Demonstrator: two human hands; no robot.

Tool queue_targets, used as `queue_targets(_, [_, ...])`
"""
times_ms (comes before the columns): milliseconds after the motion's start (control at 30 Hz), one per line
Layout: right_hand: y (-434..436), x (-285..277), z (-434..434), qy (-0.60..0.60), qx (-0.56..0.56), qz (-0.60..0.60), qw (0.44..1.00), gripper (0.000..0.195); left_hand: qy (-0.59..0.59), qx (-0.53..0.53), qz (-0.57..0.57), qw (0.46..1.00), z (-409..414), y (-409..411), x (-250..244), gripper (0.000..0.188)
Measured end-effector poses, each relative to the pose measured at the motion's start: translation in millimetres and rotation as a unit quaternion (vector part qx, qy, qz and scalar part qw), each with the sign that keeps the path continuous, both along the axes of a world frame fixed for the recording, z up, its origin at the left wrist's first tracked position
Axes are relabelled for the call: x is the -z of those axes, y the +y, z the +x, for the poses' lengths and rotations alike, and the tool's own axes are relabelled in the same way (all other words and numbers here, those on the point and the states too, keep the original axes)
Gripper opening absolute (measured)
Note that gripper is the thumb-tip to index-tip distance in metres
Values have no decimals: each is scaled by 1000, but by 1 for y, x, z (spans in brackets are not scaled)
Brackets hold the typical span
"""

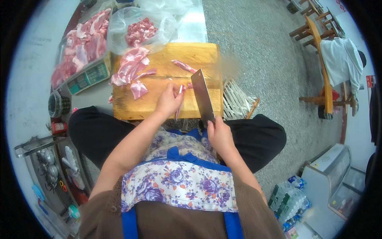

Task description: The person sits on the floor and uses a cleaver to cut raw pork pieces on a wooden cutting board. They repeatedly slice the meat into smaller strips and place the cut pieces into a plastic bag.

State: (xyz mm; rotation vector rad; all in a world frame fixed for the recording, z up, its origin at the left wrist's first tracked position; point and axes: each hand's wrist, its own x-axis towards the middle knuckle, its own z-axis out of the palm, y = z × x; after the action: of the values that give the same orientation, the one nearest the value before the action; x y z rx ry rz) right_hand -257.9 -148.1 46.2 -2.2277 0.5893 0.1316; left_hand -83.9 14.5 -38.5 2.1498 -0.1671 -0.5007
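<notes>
My right hand (219,133) grips the handle of a cleaver (203,97), its broad blade angled up over the right part of a wooden chopping board (161,104). Near the board's middle, my left hand (170,101) pinches a thin strip of raw meat (178,111) that hangs over the front edge. A small bit of meat lies between the hand and the blade. Beyond the blade rests another narrow meat strip (184,66). Larger raw meat slices (131,67) and a squarish piece (139,90) lie on the board's left side. Diced meat (140,31) fills part of a clear plastic bag (164,25) behind the board.
A clear tub of raw meat (86,47) stands on a digital scale (89,78) at left. White sticks or strips (237,101) are heaped right of the board. Farther off are a wooden chair (320,65) with a white garment, wrapped bottles (288,203) and a display case (331,179).
</notes>
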Motion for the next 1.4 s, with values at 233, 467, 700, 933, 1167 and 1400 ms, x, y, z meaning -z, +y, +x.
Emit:
queue_targets(233, [16,-1,-10,0,-14,66,998,25,-4,24,-17,1000,-2,0,8,16])
queue_targets(467, [26,-1,9,77,-115,-39,990,16,-26,3,-7,1000,2,-7,16,25])
queue_targets(700, [36,-5,11,98,-171,-120,973,10,-22,37,32,999,1,-1,8,29])
queue_targets(933, [42,5,50,72,-178,-97,977,9,-45,36,-40,998,0,1,12,22])
queue_targets(1167, [33,11,49,78,-202,-127,968,10,-33,-20,-71,997,3,-3,17,18])
queue_targets(1400, [-10,-8,21,109,-184,-114,970,18,13,11,-25,1000,19,20,-1,21])
